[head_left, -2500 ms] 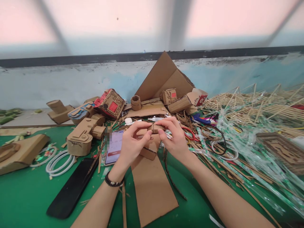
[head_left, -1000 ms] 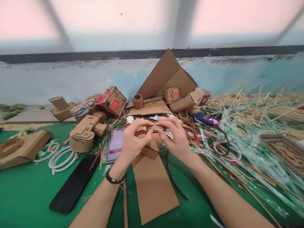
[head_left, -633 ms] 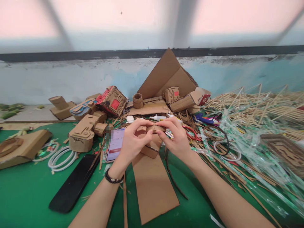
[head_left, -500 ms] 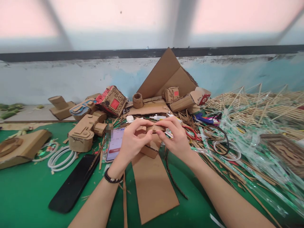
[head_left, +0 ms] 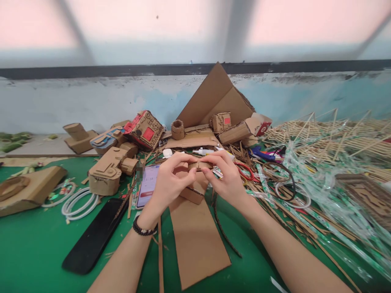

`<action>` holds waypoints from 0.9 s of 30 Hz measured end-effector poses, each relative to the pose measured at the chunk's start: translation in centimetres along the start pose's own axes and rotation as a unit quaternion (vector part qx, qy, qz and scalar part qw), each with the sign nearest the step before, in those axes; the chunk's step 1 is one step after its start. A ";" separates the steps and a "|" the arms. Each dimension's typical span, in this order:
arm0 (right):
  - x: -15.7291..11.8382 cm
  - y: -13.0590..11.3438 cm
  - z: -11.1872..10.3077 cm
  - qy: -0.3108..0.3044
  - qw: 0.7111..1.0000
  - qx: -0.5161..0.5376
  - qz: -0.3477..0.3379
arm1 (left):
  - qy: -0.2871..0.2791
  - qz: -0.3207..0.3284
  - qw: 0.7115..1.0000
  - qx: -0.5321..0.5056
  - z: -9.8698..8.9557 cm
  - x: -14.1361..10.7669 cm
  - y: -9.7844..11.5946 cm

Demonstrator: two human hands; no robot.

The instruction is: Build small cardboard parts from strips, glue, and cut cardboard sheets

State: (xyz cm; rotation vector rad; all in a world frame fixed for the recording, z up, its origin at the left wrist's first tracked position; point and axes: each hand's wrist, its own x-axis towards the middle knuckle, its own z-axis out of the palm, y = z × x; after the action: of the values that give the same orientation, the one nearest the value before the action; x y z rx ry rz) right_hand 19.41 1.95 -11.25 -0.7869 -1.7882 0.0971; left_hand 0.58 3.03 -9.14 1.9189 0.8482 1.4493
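Note:
Between my two hands is a small curved cardboard strip (head_left: 201, 165), pinched at both ends. My left hand (head_left: 172, 179) grips its left part between thumb and fingers, and my right hand (head_left: 224, 175) does the same on the right. Just below my fingertips sits a small cardboard box piece (head_left: 193, 194), partly hidden by my left hand. It rests on or over the far end of a flat cardboard sheet (head_left: 198, 244). Left of my left hand, a phone (head_left: 146, 187) with a lit screen lies partly covered.
Cardboard camera models (head_left: 105, 171) stand at left beside coiled white tubing (head_left: 77, 205) and a long black object (head_left: 93, 238). Glue bottles (head_left: 203, 151), red-handled scissors (head_left: 245, 171) and cardboard scraps lie beyond my hands. Plastic strips (head_left: 332, 211) and stick frames (head_left: 332, 130) fill the right.
Almost nothing differs. Both hands keep their pinch on the cardboard strip, and the whole view has shifted very slightly.

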 end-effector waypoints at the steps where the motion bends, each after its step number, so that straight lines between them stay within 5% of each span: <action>1: 0.0 0.0 0.0 0.001 1.000 0.000 -0.001 | 0.001 -0.001 1.000 0.000 0.0 0.0 0.0; 27: 0.0 0.0 -0.1 0.005 1.000 -0.016 -0.013 | -0.001 -0.001 1.000 -0.001 0.1 -0.1 -0.3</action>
State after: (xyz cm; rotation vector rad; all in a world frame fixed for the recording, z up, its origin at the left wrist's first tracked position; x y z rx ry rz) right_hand 19.55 1.93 -11.24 -0.7860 -1.7937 0.0471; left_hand 0.61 3.10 -9.46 1.9167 0.8468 1.4477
